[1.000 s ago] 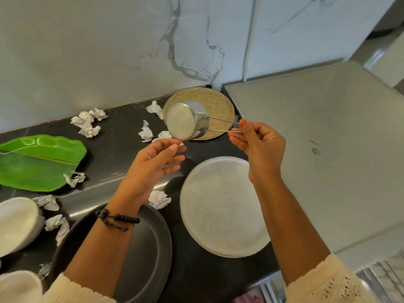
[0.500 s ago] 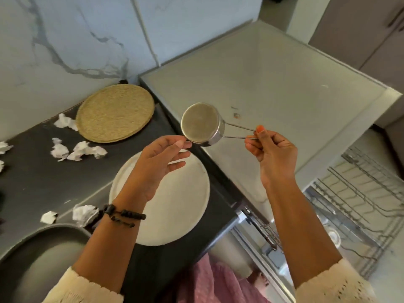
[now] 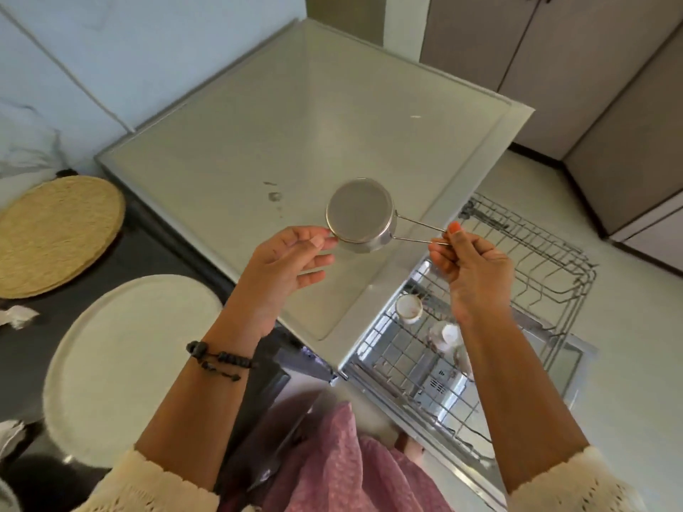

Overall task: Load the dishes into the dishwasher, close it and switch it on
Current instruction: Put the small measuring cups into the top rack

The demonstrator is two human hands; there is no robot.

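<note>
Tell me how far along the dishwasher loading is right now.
Barely begun. Done: the dishwasher rack is pulled out, with a small white cup and what looks like a glass in it. In hand: the right hand pinches the wire handle of a steel strainer, the left hand touching its rim. Left: the large white plate on the counter, then closing and switching on.

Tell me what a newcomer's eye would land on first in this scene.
First the small steel cup held up at centre frame: the right hand pinches its wire handle while the left hand touches its rim. Below right, the dishwasher rack stands pulled out with a small white cup in it. A large white plate sits lower left on the dark counter.
</note>
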